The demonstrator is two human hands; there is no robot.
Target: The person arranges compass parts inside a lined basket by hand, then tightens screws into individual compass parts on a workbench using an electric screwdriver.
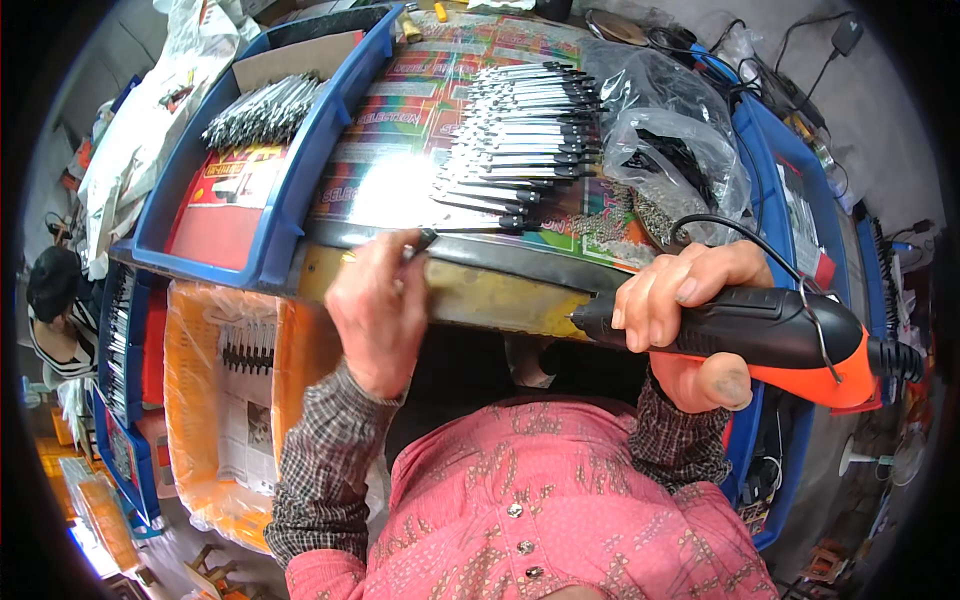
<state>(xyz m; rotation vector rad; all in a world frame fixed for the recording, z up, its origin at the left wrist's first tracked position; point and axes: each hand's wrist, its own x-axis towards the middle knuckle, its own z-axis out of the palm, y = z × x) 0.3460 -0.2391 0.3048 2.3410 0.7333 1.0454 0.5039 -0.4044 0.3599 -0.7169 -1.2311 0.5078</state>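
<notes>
My right hand (690, 300) is wrapped round a black and orange electric screwdriver (770, 325), its tip pointing left at the table's front edge. Closed in a pinch, my left hand (378, 310) is at the same edge, with a small dark piece (425, 240) showing at its fingertips; most of it is hidden. Just beyond lies a long row of slim silver-white rods with black ends (530, 140), side by side on the printed table cover (400, 130). Small metal screws (655, 215) are heaped and scattered to the right of the row.
At left stands a blue bin (285, 210) with many slim silvery rods (265, 110). Below it is an orange plastic-lined basket (190, 420) holding black-ended rods. Clear bags (650, 95) with black parts lie at right, near another blue bin (765, 140). Another person (65, 310) is far left.
</notes>
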